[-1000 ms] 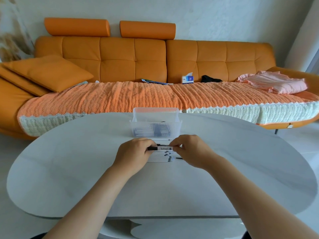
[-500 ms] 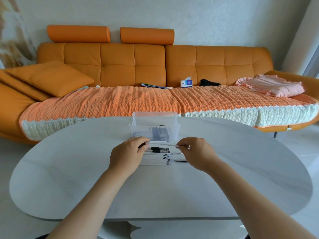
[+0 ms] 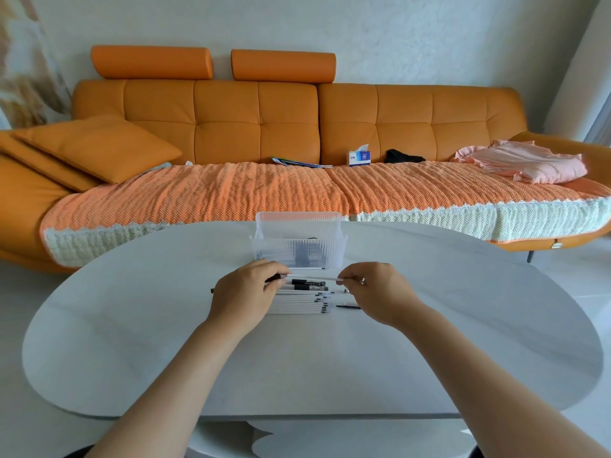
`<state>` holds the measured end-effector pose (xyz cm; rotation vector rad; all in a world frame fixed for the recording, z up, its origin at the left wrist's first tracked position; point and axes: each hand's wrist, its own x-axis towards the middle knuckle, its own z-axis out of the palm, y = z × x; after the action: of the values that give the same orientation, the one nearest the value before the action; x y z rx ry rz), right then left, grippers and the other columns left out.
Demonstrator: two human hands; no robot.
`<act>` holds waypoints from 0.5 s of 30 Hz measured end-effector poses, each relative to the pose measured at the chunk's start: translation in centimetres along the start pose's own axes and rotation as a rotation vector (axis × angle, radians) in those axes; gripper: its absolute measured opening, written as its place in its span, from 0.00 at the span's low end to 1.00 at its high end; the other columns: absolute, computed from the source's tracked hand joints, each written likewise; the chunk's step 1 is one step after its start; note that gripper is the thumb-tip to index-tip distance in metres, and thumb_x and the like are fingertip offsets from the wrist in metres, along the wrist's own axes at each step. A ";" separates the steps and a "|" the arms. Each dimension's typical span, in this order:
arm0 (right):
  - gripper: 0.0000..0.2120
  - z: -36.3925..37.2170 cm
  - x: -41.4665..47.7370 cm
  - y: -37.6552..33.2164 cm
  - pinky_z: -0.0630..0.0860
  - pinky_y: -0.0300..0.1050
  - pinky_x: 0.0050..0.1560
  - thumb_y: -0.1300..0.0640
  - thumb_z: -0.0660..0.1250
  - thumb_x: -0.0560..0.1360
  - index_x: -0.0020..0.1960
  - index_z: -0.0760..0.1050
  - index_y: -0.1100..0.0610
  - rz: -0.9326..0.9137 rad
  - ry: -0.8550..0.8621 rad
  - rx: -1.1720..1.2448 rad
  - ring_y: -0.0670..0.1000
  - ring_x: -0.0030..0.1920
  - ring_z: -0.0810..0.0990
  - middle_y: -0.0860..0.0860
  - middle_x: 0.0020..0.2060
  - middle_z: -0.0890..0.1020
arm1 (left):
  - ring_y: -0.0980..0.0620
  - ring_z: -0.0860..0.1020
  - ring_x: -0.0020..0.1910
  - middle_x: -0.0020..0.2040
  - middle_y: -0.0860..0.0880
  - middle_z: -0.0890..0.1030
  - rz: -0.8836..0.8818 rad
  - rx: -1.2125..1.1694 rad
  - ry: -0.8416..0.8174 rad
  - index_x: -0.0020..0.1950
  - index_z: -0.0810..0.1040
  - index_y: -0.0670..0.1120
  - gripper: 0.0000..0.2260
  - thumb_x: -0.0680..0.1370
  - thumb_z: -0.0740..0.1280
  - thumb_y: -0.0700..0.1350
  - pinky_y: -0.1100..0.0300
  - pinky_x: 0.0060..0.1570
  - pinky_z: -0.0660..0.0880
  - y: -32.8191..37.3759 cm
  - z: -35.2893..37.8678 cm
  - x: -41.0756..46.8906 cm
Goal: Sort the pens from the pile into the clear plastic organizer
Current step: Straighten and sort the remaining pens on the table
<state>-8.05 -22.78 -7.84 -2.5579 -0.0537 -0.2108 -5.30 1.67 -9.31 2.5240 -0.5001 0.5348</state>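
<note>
Left hand and right hand pinch the ends of the white pen, apparently above the pile. Judged light and stiff: hold mid-barrel. The organizer stands at 12 o'clock.

Tufted orange leather sofa at 12 o'clock, against pale textured wall. White oval bench at 6 o'clock.

bright soft daylight | faint shadows | sharp centre | wide-angle bending at edges
</note>
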 end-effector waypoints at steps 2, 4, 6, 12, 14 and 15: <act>0.11 0.0 0.1 0.1 0.68 0.40 0.33 0.54 0.61 0.80 0.50 0.82 0.44 0.012 -0.009 0.010 0.42 0.32 0.73 0.39 0.34 0.77 | 0.63 0.73 0.43 0.49 0.62 0.80 0.008 -0.020 -0.014 0.54 0.80 0.58 0.06 0.79 0.66 0.51 0.70 0.38 0.66 -0.1 0.0 0.0; 0.12 -0.1 0.1 0.1 0.67 0.40 0.32 0.55 0.60 0.80 0.49 0.81 0.44 0.020 -0.014 0.016 0.42 0.31 0.73 0.39 0.32 0.77 | 0.63 0.74 0.45 0.50 0.63 0.80 0.020 -0.046 -0.038 0.54 0.80 0.58 0.06 0.79 0.66 0.50 0.71 0.39 0.66 0.0 0.0 0.0; 0.12 -0.1 0.0 0.0 0.66 0.39 0.32 0.55 0.60 0.80 0.49 0.81 0.44 0.020 -0.017 0.010 0.42 0.30 0.72 0.39 0.31 0.76 | 0.62 0.76 0.46 0.49 0.63 0.80 0.038 -0.059 -0.058 0.54 0.81 0.58 0.07 0.79 0.66 0.49 0.73 0.40 0.66 -0.1 0.0 0.0; 0.07 0.1 0.0 -0.1 0.67 0.35 0.37 0.53 0.68 0.77 0.48 0.82 0.42 -0.101 0.078 0.021 0.37 0.38 0.75 0.39 0.43 0.80 | 0.61 0.77 0.48 0.51 0.65 0.80 0.033 -0.031 -0.114 0.58 0.78 0.62 0.09 0.79 0.66 0.53 0.65 0.42 0.69 0.5 -0.1 -0.2; 0.06 0.2 -0.1 -0.3 0.67 0.35 0.37 0.54 0.70 0.76 0.48 0.83 0.42 -0.144 0.055 0.038 0.37 0.38 0.75 0.39 0.43 0.80 | 0.59 0.77 0.48 0.52 0.64 0.80 0.059 -0.016 -0.175 0.60 0.76 0.63 0.10 0.79 0.64 0.53 0.60 0.44 0.73 1.2 0.2 -0.4; 0.07 0.3 -0.1 -0.5 0.68 0.35 0.38 0.54 0.72 0.75 0.48 0.83 0.42 -0.160 0.038 0.053 0.37 0.38 0.75 0.39 0.43 0.80 | 0.59 0.77 0.49 0.52 0.64 0.80 0.070 -0.018 -0.196 0.59 0.76 0.63 0.09 0.80 0.64 0.53 0.59 0.45 0.74 1.4 0.3 -0.5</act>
<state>-8.16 -22.21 -7.90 -2.4969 -0.2465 -0.3153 -6.23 0.45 -9.22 2.5620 -0.6637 0.3076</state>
